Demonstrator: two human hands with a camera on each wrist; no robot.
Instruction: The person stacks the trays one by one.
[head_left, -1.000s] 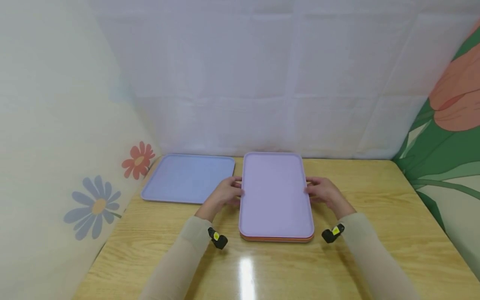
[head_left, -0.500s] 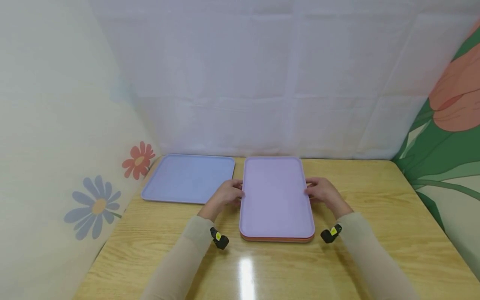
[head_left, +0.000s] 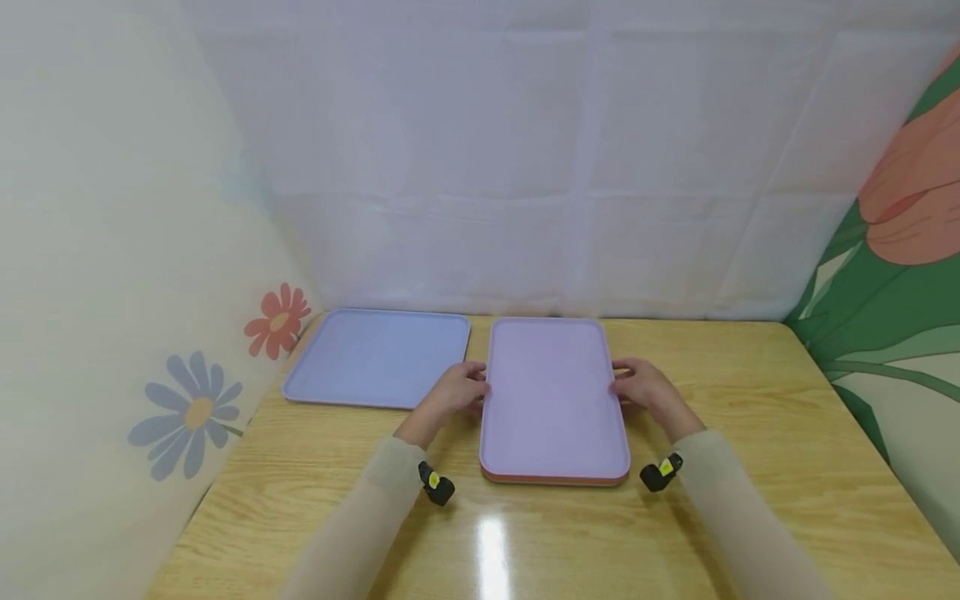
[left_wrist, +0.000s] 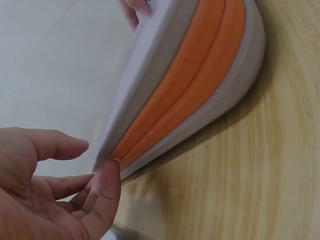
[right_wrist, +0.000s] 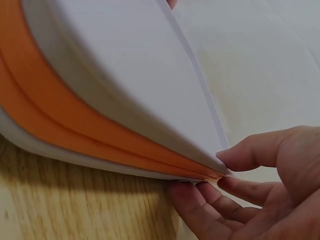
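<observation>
A stack of rectangular trays lies lengthwise in front of me in the head view. On top is a lavender tray (head_left: 555, 400); beneath it the left wrist view shows orange trays (left_wrist: 200, 65) and a pale one (left_wrist: 240, 70) against the table. My left hand (head_left: 453, 387) holds the stack's left side, fingers bent against the edges and thumb by the upper rim. On the opposite side my right hand (head_left: 645, 387) grips with its thumb at the lavender rim and fingers along the lower edges. Both hands' farther fingers are partly hidden in the head view.
A blue tray (head_left: 378, 357) lies crosswise at the table's back left, close to my left hand. White cloth (head_left: 480, 167) hangs behind the wooden table (head_left: 750, 392). Flower-printed panels (head_left: 112, 250) stand at both sides.
The lavender tray's far end has come down, so it lies flatter on the stack. Both hands have stayed at its sides with only slight movement.
</observation>
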